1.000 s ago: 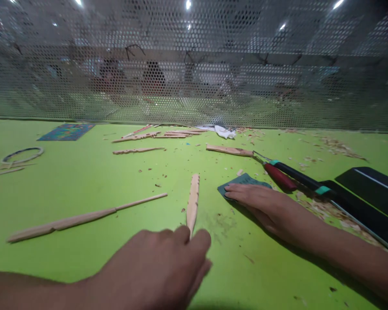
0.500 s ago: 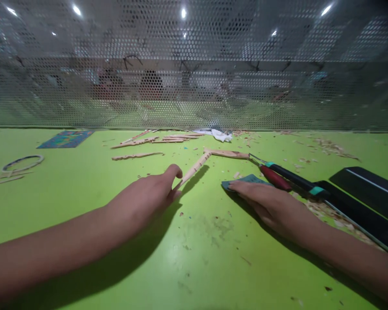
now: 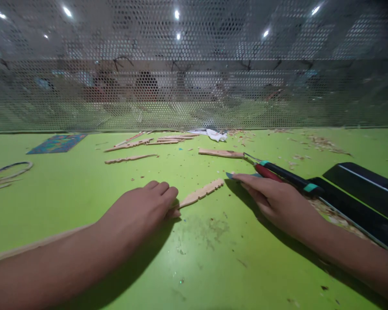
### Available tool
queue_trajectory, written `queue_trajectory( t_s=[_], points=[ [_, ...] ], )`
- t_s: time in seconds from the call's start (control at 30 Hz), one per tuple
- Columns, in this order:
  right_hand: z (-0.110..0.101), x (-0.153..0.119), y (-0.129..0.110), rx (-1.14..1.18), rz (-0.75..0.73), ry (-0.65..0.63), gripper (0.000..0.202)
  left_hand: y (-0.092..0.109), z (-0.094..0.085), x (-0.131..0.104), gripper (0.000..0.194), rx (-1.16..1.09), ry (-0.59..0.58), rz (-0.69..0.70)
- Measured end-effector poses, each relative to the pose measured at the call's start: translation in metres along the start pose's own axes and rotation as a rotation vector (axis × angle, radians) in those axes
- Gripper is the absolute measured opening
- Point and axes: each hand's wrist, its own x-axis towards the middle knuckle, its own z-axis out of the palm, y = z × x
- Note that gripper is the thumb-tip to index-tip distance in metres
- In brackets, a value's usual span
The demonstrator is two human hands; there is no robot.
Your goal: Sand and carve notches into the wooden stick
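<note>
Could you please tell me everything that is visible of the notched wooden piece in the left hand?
The notched wooden piece is pale, slim and apparently bare wood. Small notches cut its edges, mostly toward the blunt far end. It narrows toward the left hand, whose fingers grip and hide its near end. It slants away to the right, its far end near the blue-green sheet under the right hand. Whether it touches the green table is unclear.
</note>
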Motion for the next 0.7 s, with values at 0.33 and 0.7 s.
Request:
queue_trajectory(
  t_s=[0.33, 0.7],
  points=[
    [0.003, 0.000, -0.002, 0.032, -0.003, -0.043, 0.040, -0.002, 0.029, 0.012, 0.050, -0.131, 0.112, 0.281],
    [0.005, -0.001, 0.000, 0.025, 0.011, -0.036, 0.043, -0.006, 0.025, 0.015, 0.050, -0.170, 0.120, 0.312]
  ],
)
